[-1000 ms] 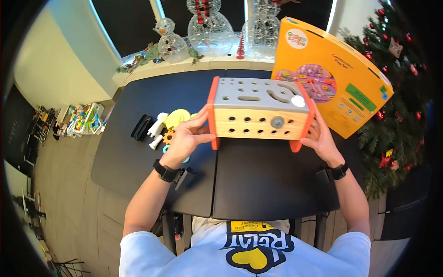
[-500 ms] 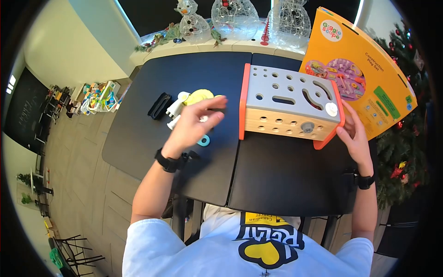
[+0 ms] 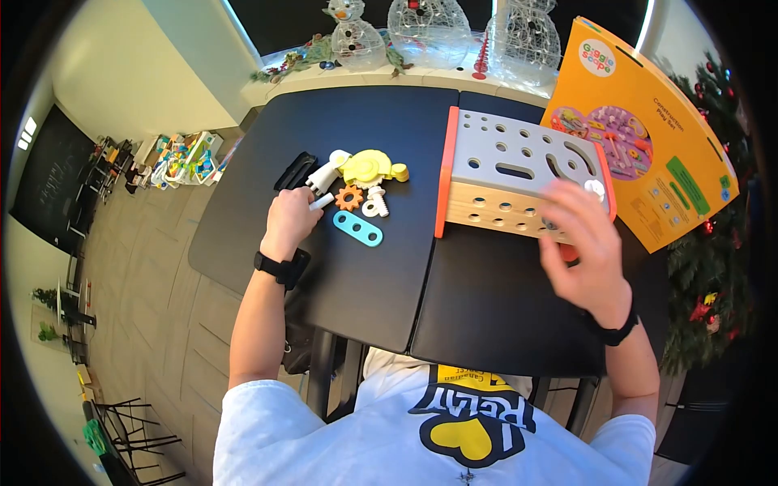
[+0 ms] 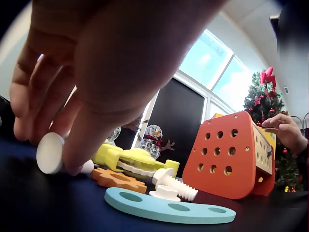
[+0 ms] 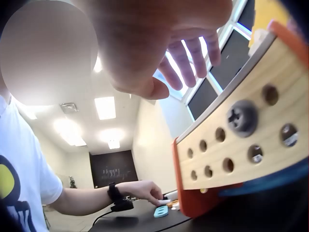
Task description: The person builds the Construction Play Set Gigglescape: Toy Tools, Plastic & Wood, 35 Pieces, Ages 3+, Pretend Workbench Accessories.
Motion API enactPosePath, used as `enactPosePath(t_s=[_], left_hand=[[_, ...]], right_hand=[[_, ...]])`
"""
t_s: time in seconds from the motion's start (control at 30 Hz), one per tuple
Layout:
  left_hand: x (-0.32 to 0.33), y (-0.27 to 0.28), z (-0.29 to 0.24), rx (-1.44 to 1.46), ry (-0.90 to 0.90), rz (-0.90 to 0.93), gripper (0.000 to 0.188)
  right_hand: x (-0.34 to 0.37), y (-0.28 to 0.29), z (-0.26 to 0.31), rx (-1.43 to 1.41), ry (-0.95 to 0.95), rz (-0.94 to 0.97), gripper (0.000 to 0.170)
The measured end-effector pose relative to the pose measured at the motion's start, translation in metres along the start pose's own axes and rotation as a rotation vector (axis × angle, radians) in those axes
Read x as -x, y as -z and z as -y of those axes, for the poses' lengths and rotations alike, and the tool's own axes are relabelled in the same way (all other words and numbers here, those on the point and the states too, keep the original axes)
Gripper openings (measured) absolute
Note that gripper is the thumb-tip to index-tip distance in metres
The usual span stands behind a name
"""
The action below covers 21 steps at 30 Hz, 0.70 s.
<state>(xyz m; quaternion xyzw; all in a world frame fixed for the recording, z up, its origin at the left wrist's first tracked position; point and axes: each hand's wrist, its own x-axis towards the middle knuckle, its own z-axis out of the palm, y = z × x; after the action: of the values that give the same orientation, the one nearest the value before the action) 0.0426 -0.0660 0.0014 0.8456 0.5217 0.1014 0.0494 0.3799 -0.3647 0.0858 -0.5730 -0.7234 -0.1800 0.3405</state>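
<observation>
At the left of the table, my left hand [image 3: 292,220] pinches a white flat-headed peg [image 4: 50,153] between thumb and fingers, low over the tabletop. Beside it lie an orange gear [image 3: 348,198], a blue three-hole strip [image 3: 357,228], a white screw [image 3: 378,201], a yellow toy piece [image 3: 369,167] and a white toy tool [image 3: 327,172]. My right hand [image 3: 590,255] is raised in front of the toy workbench [image 3: 512,154], fingers spread and holding nothing. The bench has a grey holed top, wooden sides and red ends; a grey screw head [image 5: 243,118] sits in its front.
A black piece [image 3: 297,171] lies at the table's left. Behind the bench stands a tall yellow toy box [image 3: 640,130], with a decorated tree [image 3: 705,267] to the right. Wire snowmen [image 3: 429,32] line the window ledge. A seam [image 3: 421,301] runs between the two table halves.
My left hand let go of the bench's left end, moved left and took the white peg. The bench now rests on the table, turned slightly. My right hand came off its right end.
</observation>
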Motion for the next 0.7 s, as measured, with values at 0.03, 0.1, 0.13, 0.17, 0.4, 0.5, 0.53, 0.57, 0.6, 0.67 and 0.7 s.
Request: enactPosePath(t_s=[0.03, 0.1, 0.13, 0.17, 0.4, 0.5, 0.53, 0.57, 0.6, 0.67, 0.7], left_hand=[[0.001, -0.001, 0.003, 0.015, 0.004, 0.000, 0.021], [0.002, -0.001, 0.009, 0.056, -0.005, -0.001, 0.020], [0.005, 0.003, 0.008, 0.111, -0.006, -0.002, 0.020], [0.008, 0.009, 0.005, 0.165, -0.008, -0.003, 0.020], [0.024, 0.020, 0.011, 0.305, -0.135, -0.198, 0.026], [0.031, 0.027, 0.010, 0.334, -0.113, -0.202, 0.027], [0.031, 0.026, 0.011, 0.350, -0.116, -0.217, 0.026], [0.031, 0.025, 0.012, 0.365, -0.118, -0.229, 0.026], [0.032, 0.024, 0.014, 0.382, -0.119, -0.239, 0.025], [0.031, 0.025, 0.015, 0.345, -0.102, -0.228, 0.026], [0.031, 0.025, 0.015, 0.327, -0.094, -0.222, 0.027]], right_hand=[[-0.006, -0.008, 0.009, -0.043, 0.044, 0.051, 0.030], [-0.020, -0.028, 0.031, -0.132, 0.120, 0.128, 0.027], [-0.026, -0.043, 0.042, -0.178, 0.152, 0.156, 0.024], [-0.029, -0.060, 0.052, -0.220, 0.162, 0.225, 0.020], [-0.070, -0.188, 0.089, -0.104, 0.132, 0.471, 0.033], [-0.094, -0.228, 0.093, 0.079, 0.165, 0.408, 0.035], [-0.102, -0.234, 0.096, 0.157, 0.173, 0.450, 0.036], [-0.109, -0.240, 0.099, 0.234, 0.180, 0.493, 0.037], [-0.114, -0.245, 0.101, 0.310, 0.203, 0.514, 0.037], [-0.122, -0.256, 0.101, 0.463, 0.247, 0.558, 0.037], [-0.126, -0.265, 0.101, 0.527, 0.247, 0.583, 0.036]])
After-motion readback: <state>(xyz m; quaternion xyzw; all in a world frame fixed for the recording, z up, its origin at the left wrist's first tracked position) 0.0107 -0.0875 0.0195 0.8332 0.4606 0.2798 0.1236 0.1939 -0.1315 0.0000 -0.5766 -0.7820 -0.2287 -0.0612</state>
